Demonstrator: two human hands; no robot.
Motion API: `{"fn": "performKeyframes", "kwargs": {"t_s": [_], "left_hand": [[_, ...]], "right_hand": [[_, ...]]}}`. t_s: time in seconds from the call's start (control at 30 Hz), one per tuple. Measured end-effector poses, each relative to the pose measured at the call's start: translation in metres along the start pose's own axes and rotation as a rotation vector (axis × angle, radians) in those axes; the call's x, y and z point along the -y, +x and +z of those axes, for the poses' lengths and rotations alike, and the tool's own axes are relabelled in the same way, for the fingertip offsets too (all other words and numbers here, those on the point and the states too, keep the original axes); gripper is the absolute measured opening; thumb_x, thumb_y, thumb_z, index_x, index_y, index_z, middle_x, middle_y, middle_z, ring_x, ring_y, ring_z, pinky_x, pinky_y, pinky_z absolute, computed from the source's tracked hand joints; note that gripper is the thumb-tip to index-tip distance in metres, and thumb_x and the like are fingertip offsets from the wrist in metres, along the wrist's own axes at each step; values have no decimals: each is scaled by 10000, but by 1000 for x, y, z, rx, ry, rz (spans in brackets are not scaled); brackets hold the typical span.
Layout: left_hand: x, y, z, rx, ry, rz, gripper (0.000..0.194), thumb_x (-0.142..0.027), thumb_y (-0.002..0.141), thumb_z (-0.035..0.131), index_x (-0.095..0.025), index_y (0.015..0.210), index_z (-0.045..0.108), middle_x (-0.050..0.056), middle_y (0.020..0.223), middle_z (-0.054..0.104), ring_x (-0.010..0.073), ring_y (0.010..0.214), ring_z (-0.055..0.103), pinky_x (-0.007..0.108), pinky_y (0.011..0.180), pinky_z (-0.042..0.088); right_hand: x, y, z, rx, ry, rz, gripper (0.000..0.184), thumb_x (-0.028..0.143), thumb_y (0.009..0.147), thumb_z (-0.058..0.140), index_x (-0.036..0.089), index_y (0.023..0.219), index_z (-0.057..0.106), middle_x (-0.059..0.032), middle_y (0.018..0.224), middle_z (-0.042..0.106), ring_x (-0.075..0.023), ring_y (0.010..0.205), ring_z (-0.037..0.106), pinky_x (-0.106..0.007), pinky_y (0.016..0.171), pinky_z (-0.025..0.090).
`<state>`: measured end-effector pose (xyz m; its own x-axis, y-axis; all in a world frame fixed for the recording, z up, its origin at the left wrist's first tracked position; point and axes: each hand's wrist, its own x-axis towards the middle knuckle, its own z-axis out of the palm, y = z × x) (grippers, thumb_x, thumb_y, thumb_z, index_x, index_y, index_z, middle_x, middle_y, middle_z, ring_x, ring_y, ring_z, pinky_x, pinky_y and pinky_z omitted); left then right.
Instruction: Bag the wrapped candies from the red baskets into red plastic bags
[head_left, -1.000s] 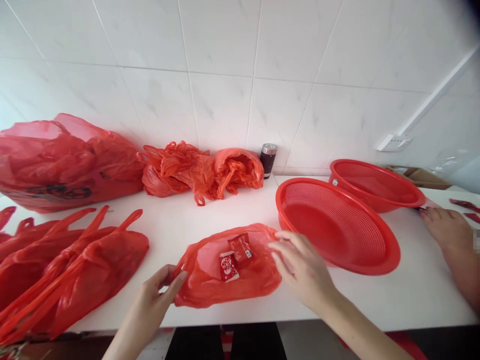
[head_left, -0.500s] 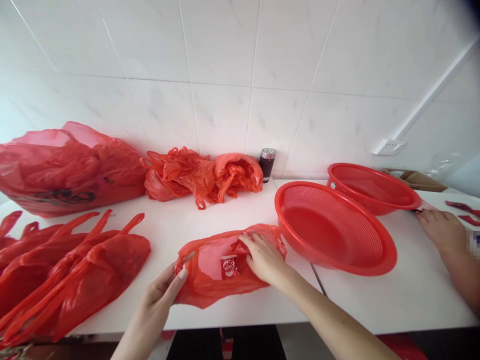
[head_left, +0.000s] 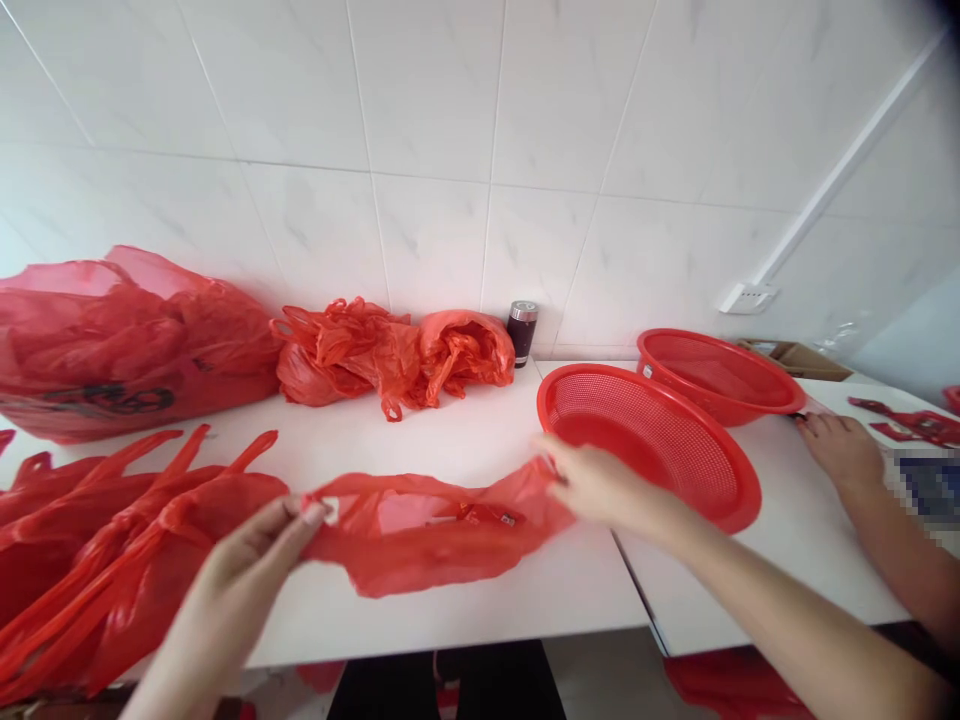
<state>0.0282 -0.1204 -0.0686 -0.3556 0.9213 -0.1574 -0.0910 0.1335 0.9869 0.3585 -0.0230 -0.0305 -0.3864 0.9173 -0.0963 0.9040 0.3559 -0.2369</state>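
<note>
A red plastic bag [head_left: 427,560] is stretched sideways above the white table, its mouth held apart. My left hand [head_left: 262,550] pinches the bag's left end between thumb and fingers. At the other end, my right hand [head_left: 581,480] grips the bag, somewhat smeared by motion, in front of a perforated red basket [head_left: 724,430]. Inside the bag lie small red items [head_left: 487,515], partly hidden by its near side. Close by my left hand, several upright red bags [head_left: 150,560] with their handles raised stand side by side.
Along the wall are a large stuffed red bag [head_left: 135,350], crumpled red bags [head_left: 352,350] and a dark bottle [head_left: 522,335]. A second red basket [head_left: 720,365] and a cardboard box [head_left: 806,360] stand at right. Another person's hand [head_left: 844,450] rests on the table [head_left: 720,600] there.
My right hand has come out of the bag and moved right to its end. My left hand has moved left, so the bag is stretched wider. The view has shifted slightly right.
</note>
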Motion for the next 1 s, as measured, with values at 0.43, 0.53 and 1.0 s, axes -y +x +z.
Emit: {"fn": "performKeyframes", "kwargs": {"t_s": [0.43, 0.53, 1.0], "left_hand": [[-92, 29, 39, 180, -138, 419, 213, -363, 748, 717, -171, 738, 625, -22, 774, 644, 88, 721, 549, 165, 667, 442], [-99, 26, 53, 336, -187, 376, 143, -329, 847, 609, -193, 891, 610, 1, 903, 652, 130, 868, 575, 238, 780, 461], [-86, 41, 88, 466, 348, 233, 387, -544, 829, 512, -182, 812, 650, -17, 643, 553, 116, 535, 463, 250, 512, 363]], "right_hand": [[43, 32, -109, -305, 735, -252, 156, 180, 827, 628, 180, 966, 559, 17, 691, 598, -89, 530, 605, -169, 451, 471], [56, 35, -109, -278, 800, -323, 139, 173, 799, 666, 163, 917, 593, 24, 648, 581, -87, 508, 589, -181, 446, 477], [101, 63, -42, -258, 874, -574, 232, 277, 830, 619, 212, 1045, 560, -15, 1022, 596, -114, 899, 575, -296, 826, 481]]}}
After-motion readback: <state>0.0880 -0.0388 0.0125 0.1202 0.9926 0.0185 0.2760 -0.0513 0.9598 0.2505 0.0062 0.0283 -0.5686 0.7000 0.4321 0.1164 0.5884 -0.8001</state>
